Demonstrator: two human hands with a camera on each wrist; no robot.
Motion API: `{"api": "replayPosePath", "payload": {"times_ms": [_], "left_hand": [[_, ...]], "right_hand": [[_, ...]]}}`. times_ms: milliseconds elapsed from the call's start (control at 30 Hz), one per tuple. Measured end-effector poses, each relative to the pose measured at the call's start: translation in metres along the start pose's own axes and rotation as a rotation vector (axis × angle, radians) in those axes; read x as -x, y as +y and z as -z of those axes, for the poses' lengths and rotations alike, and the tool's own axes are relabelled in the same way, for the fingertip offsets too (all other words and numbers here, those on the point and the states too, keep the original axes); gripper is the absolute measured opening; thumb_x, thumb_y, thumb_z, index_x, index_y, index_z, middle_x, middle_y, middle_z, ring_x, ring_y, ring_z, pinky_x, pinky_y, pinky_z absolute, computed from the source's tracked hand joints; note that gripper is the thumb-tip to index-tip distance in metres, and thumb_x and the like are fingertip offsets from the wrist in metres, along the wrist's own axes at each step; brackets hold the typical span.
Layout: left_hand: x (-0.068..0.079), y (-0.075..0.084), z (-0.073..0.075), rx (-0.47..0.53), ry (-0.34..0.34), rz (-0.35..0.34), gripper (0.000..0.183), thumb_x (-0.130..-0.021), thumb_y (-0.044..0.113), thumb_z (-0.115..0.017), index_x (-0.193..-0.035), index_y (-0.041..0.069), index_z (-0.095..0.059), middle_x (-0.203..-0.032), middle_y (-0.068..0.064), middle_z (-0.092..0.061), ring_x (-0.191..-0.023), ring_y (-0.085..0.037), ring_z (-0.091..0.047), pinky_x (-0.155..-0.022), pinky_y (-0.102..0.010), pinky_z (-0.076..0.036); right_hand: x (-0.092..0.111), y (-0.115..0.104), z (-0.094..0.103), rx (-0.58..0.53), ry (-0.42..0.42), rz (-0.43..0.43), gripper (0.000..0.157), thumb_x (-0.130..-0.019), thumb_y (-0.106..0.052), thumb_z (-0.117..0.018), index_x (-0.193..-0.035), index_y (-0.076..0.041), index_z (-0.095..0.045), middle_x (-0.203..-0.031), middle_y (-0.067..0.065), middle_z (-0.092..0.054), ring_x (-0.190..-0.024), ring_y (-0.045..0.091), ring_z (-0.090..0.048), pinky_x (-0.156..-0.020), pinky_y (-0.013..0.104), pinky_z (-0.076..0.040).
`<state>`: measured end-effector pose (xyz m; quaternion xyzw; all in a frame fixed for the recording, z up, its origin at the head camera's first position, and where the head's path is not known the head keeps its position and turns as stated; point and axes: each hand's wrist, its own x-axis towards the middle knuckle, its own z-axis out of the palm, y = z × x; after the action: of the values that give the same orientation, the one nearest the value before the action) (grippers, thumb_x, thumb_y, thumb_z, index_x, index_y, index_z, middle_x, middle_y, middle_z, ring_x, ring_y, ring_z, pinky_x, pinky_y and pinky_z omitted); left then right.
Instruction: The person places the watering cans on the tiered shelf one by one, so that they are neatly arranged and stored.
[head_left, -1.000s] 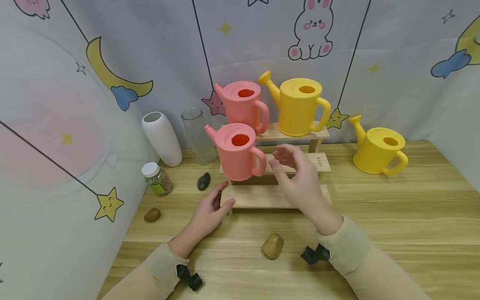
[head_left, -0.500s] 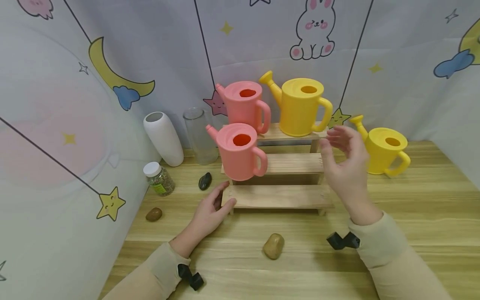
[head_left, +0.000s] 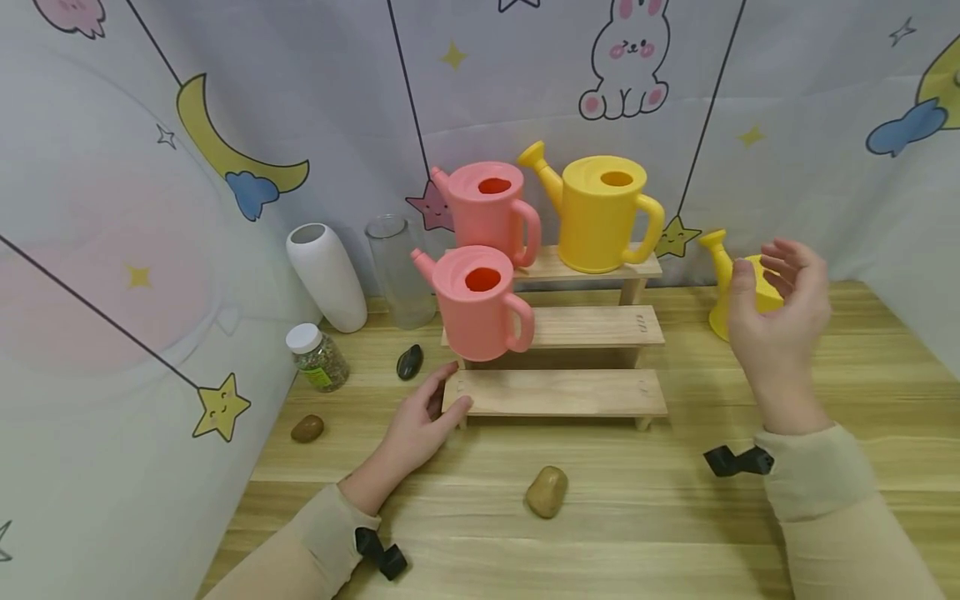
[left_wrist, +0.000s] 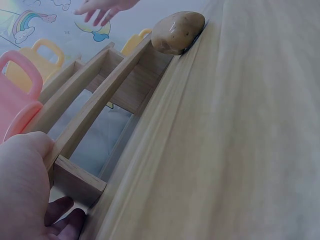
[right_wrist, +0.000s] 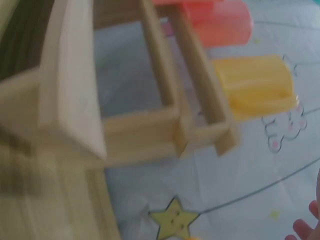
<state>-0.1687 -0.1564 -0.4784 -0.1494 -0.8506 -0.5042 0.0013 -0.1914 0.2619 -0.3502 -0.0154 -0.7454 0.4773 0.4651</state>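
Note:
My left hand point(head_left: 415, 423) holds the left end of the lowest step of a three-step wooden stand point(head_left: 555, 392). In the left wrist view its thumb lies over the plank, and the fingers point(left_wrist: 65, 222) curl beside the leg. The right hand point(head_left: 783, 333), holding nothing, has its fingers loosely bent and overlaps a yellow watering can point(head_left: 722, 312) on the table, hiding its handle. Another yellow watering can point(head_left: 600, 217) stands on the top step, right of a pink watering can point(head_left: 483, 208). On the middle step's left end sits a second pink watering can point(head_left: 476, 312).
Left of the stand are a white vase point(head_left: 330, 279), a clear glass vase point(head_left: 401, 275) and a white-lidded jar point(head_left: 318, 360). A black stone point(head_left: 410, 362) and a brown stone point(head_left: 307, 429) lie near them. A tan stone point(head_left: 547, 492) lies in front of the stand.
My right hand has moved right, from beside the lower pink watering can to in front of the yellow one on the table. The left hand has stayed on the stand.

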Motion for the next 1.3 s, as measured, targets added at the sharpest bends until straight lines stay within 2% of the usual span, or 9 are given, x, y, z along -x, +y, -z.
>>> {"api": "replayPosePath", "payload": {"times_ms": [133,200,333,433,667,933,1167,1233,1300], "left_hand": [[0.000,0.000,0.000,0.005,0.000,-0.001,0.068,-0.098,0.046,-0.066,-0.156,0.019,-0.043,-0.161,-0.005,-0.044,-0.149,-0.025,-0.041,-0.116,-0.044,-0.044],[0.000,0.000,0.000,0.000,0.001,-0.005,0.068,-0.098,0.047,-0.066,-0.156,0.019,-0.043,-0.161,-0.005,-0.044,-0.149,-0.025,-0.042,-0.116,-0.044,-0.044],[0.000,-0.001,0.000,-0.008,0.004,-0.013,0.068,-0.099,0.046,-0.066,-0.156,0.018,-0.043,-0.160,-0.006,-0.045,-0.149,-0.025,-0.042,-0.116,-0.045,-0.044],[0.000,-0.001,0.001,-0.010,0.005,-0.010,0.067,-0.099,0.046,-0.066,-0.156,0.018,-0.043,-0.160,-0.006,-0.045,-0.149,-0.025,-0.042,-0.116,-0.045,-0.044],[0.000,-0.001,0.001,-0.024,0.007,-0.008,0.067,-0.099,0.046,-0.066,-0.155,0.019,-0.044,-0.160,-0.006,-0.045,-0.148,-0.026,-0.043,-0.115,-0.045,-0.045],[0.000,-0.002,0.000,0.004,0.006,-0.024,0.065,-0.099,0.043,-0.067,-0.155,0.022,-0.043,-0.161,-0.006,-0.044,-0.150,-0.025,-0.041,-0.116,-0.045,-0.044],[0.000,-0.001,0.001,0.003,0.007,-0.023,0.065,-0.099,0.041,-0.067,-0.155,0.020,-0.043,-0.161,-0.006,-0.044,-0.149,-0.025,-0.041,-0.116,-0.045,-0.044],[0.000,-0.001,0.001,0.001,0.006,-0.018,0.065,-0.099,0.041,-0.067,-0.155,0.020,-0.043,-0.160,-0.006,-0.045,-0.149,-0.025,-0.042,-0.116,-0.045,-0.044],[0.000,-0.001,0.000,0.004,0.004,-0.016,0.065,-0.099,0.041,-0.067,-0.155,0.020,-0.043,-0.161,-0.006,-0.044,-0.149,-0.025,-0.041,-0.116,-0.045,-0.044]], "right_hand": [[-0.006,0.040,0.010,0.090,0.005,-0.029,0.046,-0.096,-0.034,-0.068,-0.137,-0.017,-0.058,-0.127,-0.016,-0.057,-0.120,0.007,-0.055,-0.106,0.018,-0.044],[-0.008,0.056,0.015,0.130,0.006,-0.039,0.047,-0.095,-0.037,-0.067,-0.138,-0.020,-0.057,-0.128,-0.019,-0.055,-0.121,0.001,-0.051,-0.107,0.018,-0.041],[-0.009,0.074,0.025,0.205,0.010,-0.064,0.048,-0.095,-0.041,-0.065,-0.139,-0.024,-0.056,-0.129,-0.025,-0.050,-0.122,-0.006,-0.045,-0.109,0.019,-0.037],[-0.009,0.083,0.031,0.234,0.003,-0.083,0.049,-0.095,-0.040,-0.065,-0.141,-0.025,-0.054,-0.131,-0.024,-0.049,-0.124,-0.001,-0.045,-0.111,0.021,-0.036],[0.000,0.107,0.045,0.335,-0.090,-0.207,0.057,-0.097,-0.038,-0.063,-0.150,-0.032,-0.041,-0.150,-0.005,-0.043,-0.139,0.020,-0.042,-0.121,0.034,-0.032],[0.013,0.142,0.063,0.354,-0.171,-0.149,0.074,-0.095,-0.034,-0.068,-0.158,-0.030,-0.029,-0.156,0.012,-0.040,-0.140,0.032,-0.041,-0.120,0.043,-0.033],[0.016,0.157,0.067,0.389,-0.260,-0.308,0.081,-0.097,-0.041,-0.064,-0.162,-0.034,-0.016,-0.160,0.011,-0.036,-0.139,0.035,-0.046,-0.120,0.039,-0.041],[0.016,0.160,0.068,0.399,-0.271,-0.338,0.081,-0.098,-0.042,-0.063,-0.161,-0.035,-0.015,-0.159,0.011,-0.037,-0.136,0.034,-0.050,-0.117,0.032,-0.045],[0.016,0.162,0.068,0.408,-0.274,-0.352,0.080,-0.097,-0.042,-0.064,-0.161,-0.036,-0.016,-0.157,0.010,-0.040,-0.127,0.026,-0.055,-0.110,0.020,-0.049]]}}
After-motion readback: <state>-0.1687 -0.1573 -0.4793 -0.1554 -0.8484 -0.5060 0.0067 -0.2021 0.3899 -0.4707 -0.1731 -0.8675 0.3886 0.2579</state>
